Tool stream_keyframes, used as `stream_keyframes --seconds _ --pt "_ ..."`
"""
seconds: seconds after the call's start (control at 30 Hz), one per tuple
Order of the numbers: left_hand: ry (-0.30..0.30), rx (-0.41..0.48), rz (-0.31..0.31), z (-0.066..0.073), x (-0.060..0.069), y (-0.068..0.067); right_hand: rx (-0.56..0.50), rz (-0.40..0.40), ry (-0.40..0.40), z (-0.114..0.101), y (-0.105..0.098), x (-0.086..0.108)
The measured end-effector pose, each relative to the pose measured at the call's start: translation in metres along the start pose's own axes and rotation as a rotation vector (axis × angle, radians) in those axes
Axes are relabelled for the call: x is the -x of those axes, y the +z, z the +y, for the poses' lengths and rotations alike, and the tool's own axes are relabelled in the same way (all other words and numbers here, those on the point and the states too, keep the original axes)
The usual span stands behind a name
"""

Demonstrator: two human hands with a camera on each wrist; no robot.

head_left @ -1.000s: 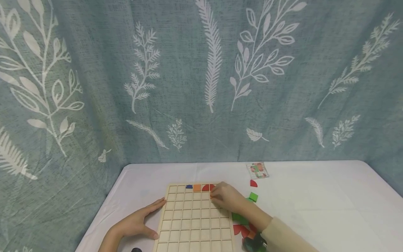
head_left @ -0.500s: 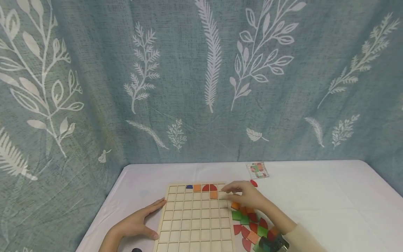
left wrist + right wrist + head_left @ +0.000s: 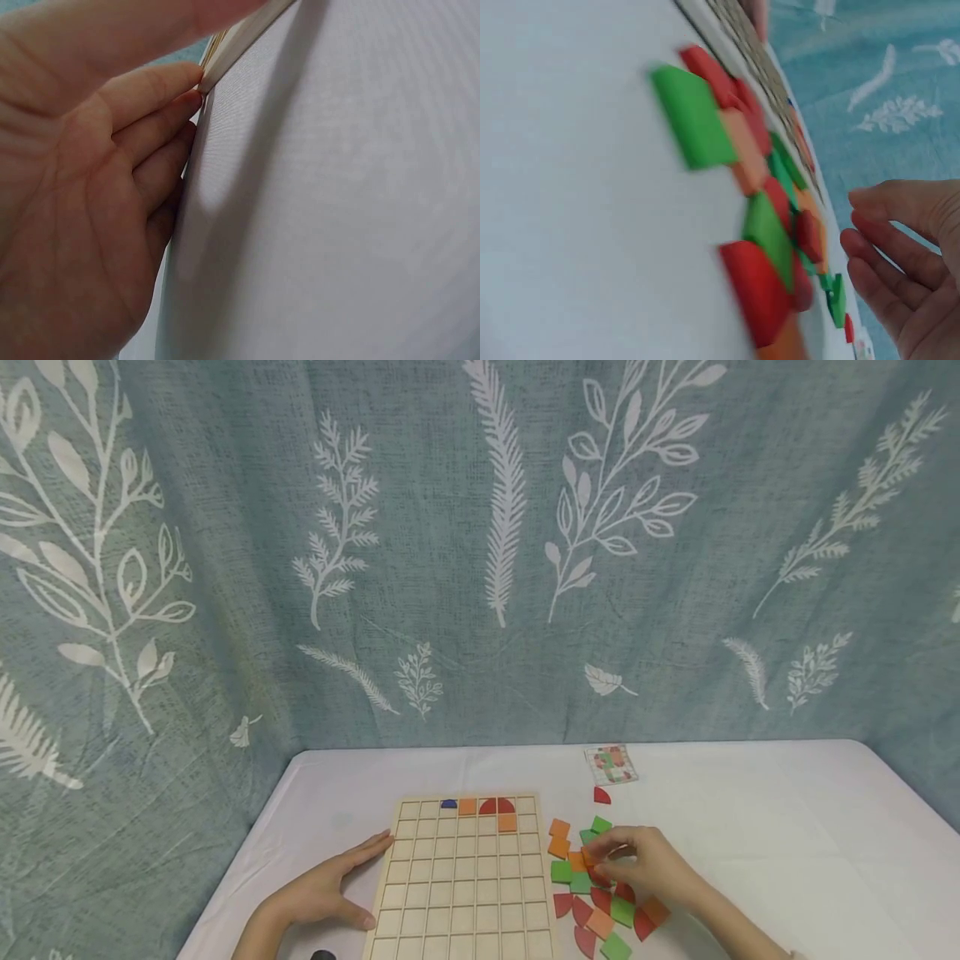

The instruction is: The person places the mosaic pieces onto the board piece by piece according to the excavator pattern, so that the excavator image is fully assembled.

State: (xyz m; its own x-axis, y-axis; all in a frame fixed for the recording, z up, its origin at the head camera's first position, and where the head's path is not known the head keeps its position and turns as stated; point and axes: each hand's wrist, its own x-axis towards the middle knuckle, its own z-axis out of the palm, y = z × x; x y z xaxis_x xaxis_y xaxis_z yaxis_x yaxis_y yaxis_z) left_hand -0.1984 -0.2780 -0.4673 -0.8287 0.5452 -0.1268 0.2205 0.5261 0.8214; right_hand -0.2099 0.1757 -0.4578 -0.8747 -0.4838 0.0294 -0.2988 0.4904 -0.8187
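A wooden grid board (image 3: 465, 868) lies on the table. Its far row holds a blue half-round piece (image 3: 448, 804), an orange square (image 3: 467, 807) and two red quarter-round tiles (image 3: 488, 807); one orange square tile (image 3: 507, 822) sits in the second row. My left hand (image 3: 322, 887) touches the board's left edge with straight fingers and spread thumb, also seen along the board's side (image 3: 244, 45) in the left wrist view. Over the loose tiles, my right hand (image 3: 651, 864) reaches down, thumb and fingers apart. In the right wrist view nothing shows between those fingertips (image 3: 862, 196).
Loose green tiles (image 3: 622, 910), red quarter-rounds (image 3: 585, 942) and orange squares (image 3: 559, 828) lie scattered right of the board. Farther back are a red piece (image 3: 602, 795) and a colored pattern card (image 3: 611, 765). A small black object (image 3: 323, 955) is at the near left.
My right hand has left the orange square tile in the board's second row and moved right and nearer, to the loose tiles. The left hand stays at the board's edge.
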Motion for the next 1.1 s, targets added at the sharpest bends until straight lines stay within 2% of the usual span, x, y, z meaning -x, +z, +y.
stream_keyframes --seconds 0.07,0.27,0.4,0.5,0.83,1.1 --pt "-0.003 -0.006 0.004 0.0 0.0 0.0 -0.017 -0.027 -0.018 0.0 0.002 0.009" --pt "-0.006 -0.023 0.013 0.0 0.001 -0.002 -0.045 -0.118 -0.222 0.002 0.01 0.03" --pt "0.0 -0.019 0.013 0.001 0.002 -0.002 -0.048 -0.164 -0.336 0.002 0.017 0.036" --pt "-0.002 -0.005 0.004 0.001 0.002 -0.003 -0.05 -0.208 -0.378 0.002 0.021 0.036" --pt "0.016 -0.029 -0.006 0.001 0.0 -0.001 0.004 -0.32 -0.322 0.001 0.021 0.033" --pt "0.008 -0.007 0.003 0.003 0.002 -0.002 0.06 -0.333 -0.32 -0.002 0.018 0.033"
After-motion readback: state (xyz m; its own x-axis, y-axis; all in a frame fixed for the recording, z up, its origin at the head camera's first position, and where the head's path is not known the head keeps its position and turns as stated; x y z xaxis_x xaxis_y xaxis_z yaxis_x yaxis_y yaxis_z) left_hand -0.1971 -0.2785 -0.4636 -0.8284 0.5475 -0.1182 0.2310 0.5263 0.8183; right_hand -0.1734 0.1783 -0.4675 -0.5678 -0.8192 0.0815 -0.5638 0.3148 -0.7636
